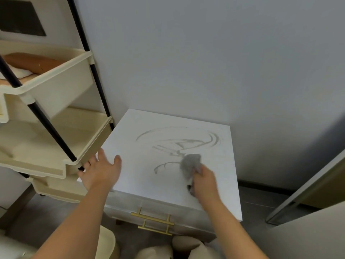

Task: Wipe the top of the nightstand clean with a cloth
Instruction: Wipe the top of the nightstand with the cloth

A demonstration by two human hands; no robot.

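Head view: right hand (204, 181) has its grip closed on the bunched cloth (190, 163), pressed near-right on the nightstand (130, 180). Left hand (101, 171) rests open at the left edge. Grey smears (177, 141) lie farther back; a bunched cloth may just spread them.

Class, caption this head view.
Right hand wipes grey smears off white nightstand top with cloth.

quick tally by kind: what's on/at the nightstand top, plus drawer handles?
Cloths: 1, the grey cloth in the right hand
Hands: 2, right on the cloth, left hand open at the left edge of the nightstand
Gold drawer handles: 2
Total: 5
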